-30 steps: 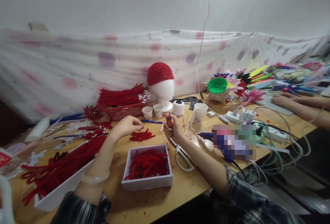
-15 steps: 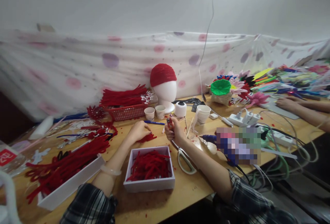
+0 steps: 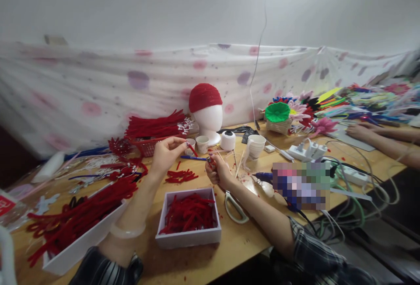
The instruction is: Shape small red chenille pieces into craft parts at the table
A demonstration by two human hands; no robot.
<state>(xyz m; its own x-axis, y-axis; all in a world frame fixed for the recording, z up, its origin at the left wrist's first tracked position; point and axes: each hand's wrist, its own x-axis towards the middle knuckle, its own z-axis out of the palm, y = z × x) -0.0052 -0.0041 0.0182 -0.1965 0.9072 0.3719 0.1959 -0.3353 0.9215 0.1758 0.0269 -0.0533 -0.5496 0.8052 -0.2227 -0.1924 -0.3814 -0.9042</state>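
Note:
My left hand is raised over the table and pinches a short red pipe cleaner piece between thumb and fingertips. Below it lies a small heap of red pieces. My right hand is closed around a small tool with a red part, too small to name. A white box full of red pieces stands in front of both hands. White-handled scissors lie just under my right wrist.
A foam head with a red cap, small cups, a thread spool and a red basket stand behind. Long red pipe cleaners fill a white tray at left. Power strips and cables lie right; another person's hands work there.
My left hand has lifted from the red heap with one piece pinched. My right hand has dropped slightly toward the table.

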